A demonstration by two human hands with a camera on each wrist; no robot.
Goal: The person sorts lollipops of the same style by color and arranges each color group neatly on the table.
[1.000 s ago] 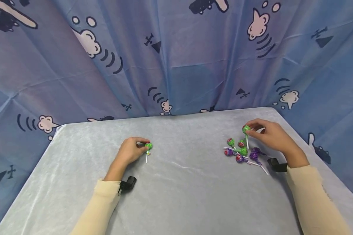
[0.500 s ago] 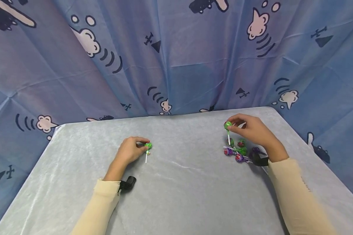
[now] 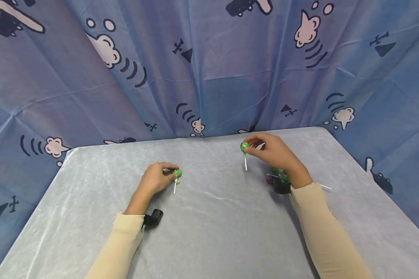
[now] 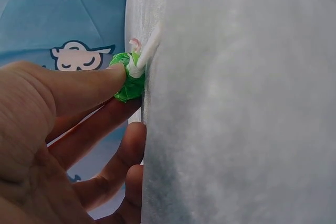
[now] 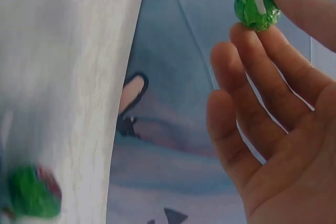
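Note:
Left of centre, the left hand (image 3: 155,179) pinches a green-wrapped lollipop (image 3: 177,173) by its head, the white stick pointing down toward the table. Close up in the left wrist view, the thumb presses on the green wrapper (image 4: 132,86). Farther right, the right hand (image 3: 273,153) holds another green lollipop (image 3: 244,147) between thumb and fingertips, raised over the table with its stick hanging down. In the right wrist view that lollipop's head (image 5: 255,4) sits at the fingertips, and the other fingers are spread.
Under the right wrist lies a pile of green and purple lollipops (image 3: 269,180), partly hidden by the forearm and the black wrist camera (image 3: 281,187). A pale cloth covers the table (image 3: 209,232). A patterned blue curtain (image 3: 230,97) stands along the back.
From above the lollipop pile, the right hand has moved left with its green lollipop toward the middle of the table. The left hand has stayed in place, holding its lollipop.

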